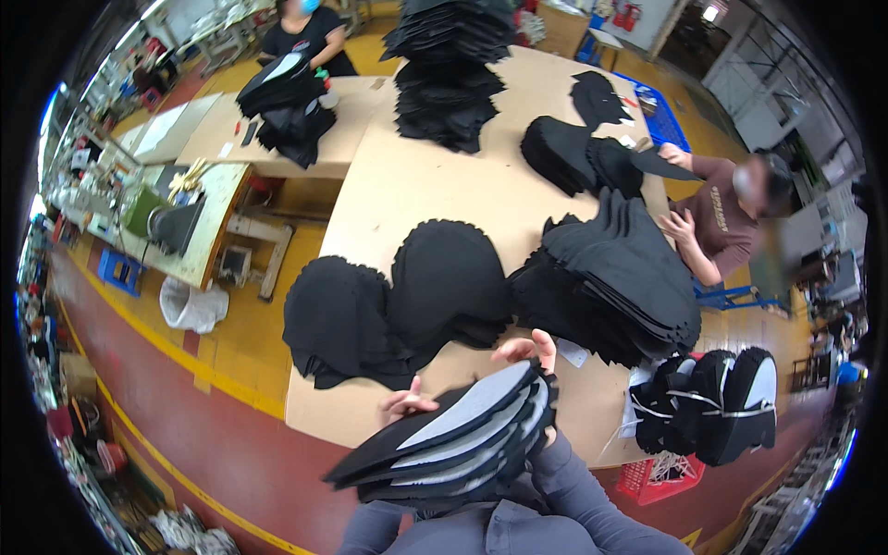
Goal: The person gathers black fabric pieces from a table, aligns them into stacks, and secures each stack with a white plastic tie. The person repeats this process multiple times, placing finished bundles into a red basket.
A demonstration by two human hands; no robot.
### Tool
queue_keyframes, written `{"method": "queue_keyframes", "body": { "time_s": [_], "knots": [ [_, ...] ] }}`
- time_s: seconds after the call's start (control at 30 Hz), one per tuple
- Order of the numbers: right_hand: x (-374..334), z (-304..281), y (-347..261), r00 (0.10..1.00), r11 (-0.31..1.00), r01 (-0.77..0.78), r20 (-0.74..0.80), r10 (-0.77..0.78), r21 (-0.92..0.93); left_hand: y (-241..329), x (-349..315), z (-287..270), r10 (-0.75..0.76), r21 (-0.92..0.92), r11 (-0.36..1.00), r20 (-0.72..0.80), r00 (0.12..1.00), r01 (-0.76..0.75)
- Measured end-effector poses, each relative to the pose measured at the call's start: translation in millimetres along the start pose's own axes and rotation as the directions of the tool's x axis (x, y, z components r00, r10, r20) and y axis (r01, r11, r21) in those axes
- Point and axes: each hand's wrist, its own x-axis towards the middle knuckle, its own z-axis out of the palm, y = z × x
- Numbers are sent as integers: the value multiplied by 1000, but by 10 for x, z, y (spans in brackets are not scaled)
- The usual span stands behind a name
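1. Left hand [404, 401]: palm hidden behind the fanned stack of black, grey-patched fabric pieces [467, 421].
2. Right hand [529, 349]: partly covered by that same stack.
3. Tall pile of jagged-edged black fabric pieces [448, 88]: top cut off by the upper edge.
4. Brown-topped co-worker [733, 215]: head blurred.

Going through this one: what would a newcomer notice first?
The layered bundle of black and pale grey pieces at bottom centre, between the left hand and right hand. Farther off, a tall stack of black pieces rises at top centre on the tan table, while a red crate shows at lower right.
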Motion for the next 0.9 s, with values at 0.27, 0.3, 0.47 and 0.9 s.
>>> {"method": "queue_keyframes", "body": {
  "time_s": [0.27,0.3,0.47,0.9],
  "knots": [
    [473,-123,87,927,854,-343,288,240,391,292,112,-41,-440,-731,660,-188,878,174],
    [690,-239,339,939,943,-319,169,300,98,293,71,-95,-432,-743,656,-228,873,131],
    [1244,-936,1837,907,602,-391,-181,380,-696,296,-138,-616,-344,-854,520,-180,922,28],
    [1197,-1041,2014,720,638,-659,-89,689,-397,70,50,-1060,-88,-987,101,119,989,128]
  ]
}}
